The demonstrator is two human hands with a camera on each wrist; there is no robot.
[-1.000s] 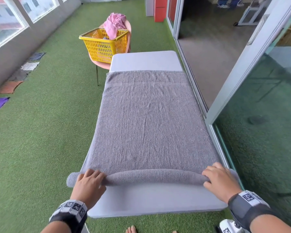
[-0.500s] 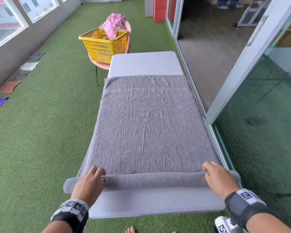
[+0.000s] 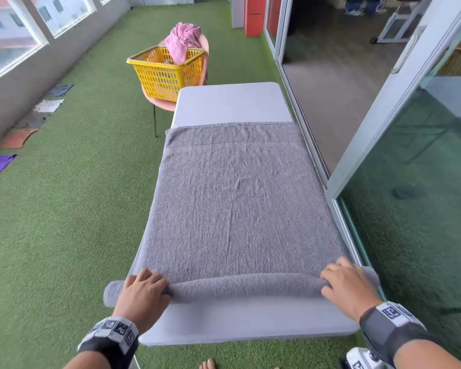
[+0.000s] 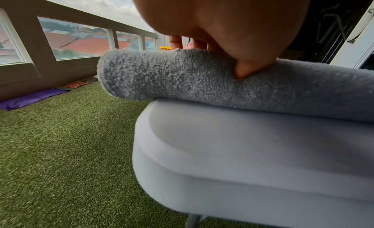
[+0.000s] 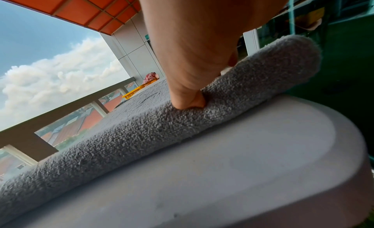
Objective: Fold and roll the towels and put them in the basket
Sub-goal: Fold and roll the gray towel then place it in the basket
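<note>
At the near end of the table (image 3: 240, 323) a grey towel (image 3: 234, 209) lies lengthwise, its near edge wound into a roll (image 3: 245, 287) that runs across the table and overhangs both sides. The left hand (image 3: 141, 294) grips the roll near its left end, fingers curled over the top and thumb pressed into the near side; the right hand (image 3: 349, 286) grips it near the right end the same way. Beyond the roll the towel lies flat, leaving the far end of the table bare. Past the far left corner a yellow basket (image 3: 165, 73) stands on a pink chair (image 3: 160, 101), with a pink towel (image 3: 181, 41) hanging over its rim. Other cloths (image 3: 24, 137) lie on the green turf (image 3: 77, 209) along the left wall.
</note>
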